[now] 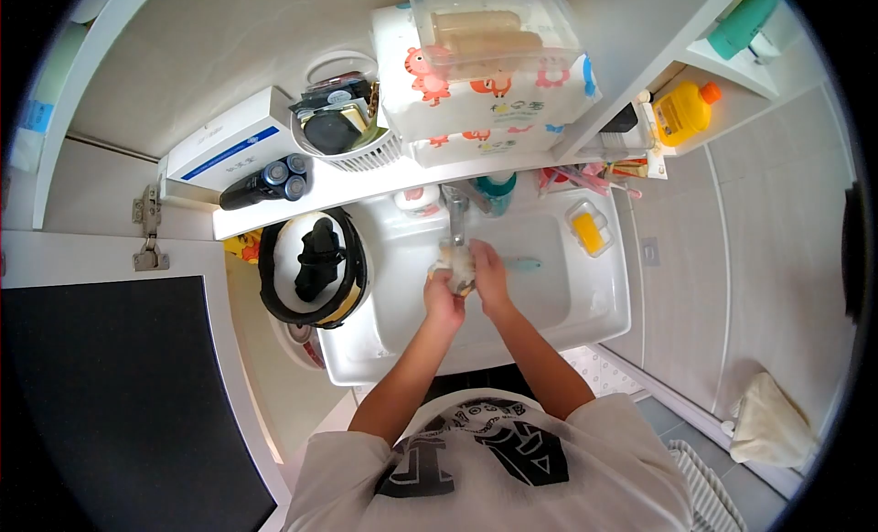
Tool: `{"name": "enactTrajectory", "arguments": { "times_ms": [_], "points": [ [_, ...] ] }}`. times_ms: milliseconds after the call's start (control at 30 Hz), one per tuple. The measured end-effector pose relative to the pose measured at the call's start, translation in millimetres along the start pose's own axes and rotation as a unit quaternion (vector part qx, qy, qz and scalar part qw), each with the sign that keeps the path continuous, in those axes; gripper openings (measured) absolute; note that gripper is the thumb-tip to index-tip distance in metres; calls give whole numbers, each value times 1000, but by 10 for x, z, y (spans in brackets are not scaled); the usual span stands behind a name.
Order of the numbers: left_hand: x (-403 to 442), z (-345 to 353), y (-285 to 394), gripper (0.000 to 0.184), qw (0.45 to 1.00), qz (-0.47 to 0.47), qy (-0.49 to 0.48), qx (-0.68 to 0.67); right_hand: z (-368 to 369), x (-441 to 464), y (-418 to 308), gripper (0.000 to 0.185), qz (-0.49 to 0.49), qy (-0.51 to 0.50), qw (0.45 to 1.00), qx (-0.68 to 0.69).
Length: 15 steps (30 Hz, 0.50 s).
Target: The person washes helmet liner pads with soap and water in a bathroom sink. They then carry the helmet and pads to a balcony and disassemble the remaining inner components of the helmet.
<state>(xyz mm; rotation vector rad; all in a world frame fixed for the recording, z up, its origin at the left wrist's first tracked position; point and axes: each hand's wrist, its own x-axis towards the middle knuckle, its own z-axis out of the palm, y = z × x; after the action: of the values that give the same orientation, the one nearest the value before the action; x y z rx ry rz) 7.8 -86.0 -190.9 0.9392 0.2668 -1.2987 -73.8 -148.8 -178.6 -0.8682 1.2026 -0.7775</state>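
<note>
Beneath the metal faucet [457, 216], both hands are together over the white sink [384, 294]. My left hand [444, 296] is closed on a small whitish, translucent-looking item with dark and yellowish patches [455, 262]; its exact kind cannot be made out. My right hand [489, 274] presses against the same item from the right, its fingers partly hidden. Right of the hands, a thin light-blue object [523, 265] lies in the basin. A yellow soap bar [586, 230] sits in a clear dish on the sink's right rim.
At left, a round black-rimmed container [355, 303] holds a black cloth [319, 259]. A teal bottle [495, 193] and a white bottle [418, 200] stand behind the basin. The shelf above bears a shaver [251, 186], a white basket [361, 154] and printed tissue packs [485, 111].
</note>
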Motion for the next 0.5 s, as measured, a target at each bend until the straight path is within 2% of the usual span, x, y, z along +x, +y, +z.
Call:
{"name": "enactTrajectory", "arguments": {
  "times_ms": [67, 167, 267, 367, 400, 433, 467, 500],
  "points": [
    [-40, 26, 31, 40, 999, -22, 21, -20, 99, -131, -40, 49, 68, -11, 997, 38],
    [-89, 93, 14, 33, 999, -29, 30, 9, 223, -38, 275, 47, 70, 31, 994, 78],
    [-141, 64, -28, 34, 984, -44, 69, 159, 279, 49, 365, 47, 54, 23, 998, 28],
    [-170, 101, -89, 35, 945, 86, 85, 304, 306, -11, 227, 63, 114, -2, 991, 69],
    [-122, 60, -102, 36, 879, 197, 121, 417, 316, -22, 243, 62, 123, -6, 988, 97],
    [-68, 16, -112, 38, 786, 302, 154, 517, 330, -62, 273, 60, 133, -10, 983, 125],
    [-23, -31, -123, 39, 669, 397, 182, 601, 351, -80, 298, 59, 143, -15, 978, 153],
    [-38, 15, -82, 40, 763, 340, 157, 527, 393, -107, 264, 57, 139, 3, 973, 184]
  ]
}}
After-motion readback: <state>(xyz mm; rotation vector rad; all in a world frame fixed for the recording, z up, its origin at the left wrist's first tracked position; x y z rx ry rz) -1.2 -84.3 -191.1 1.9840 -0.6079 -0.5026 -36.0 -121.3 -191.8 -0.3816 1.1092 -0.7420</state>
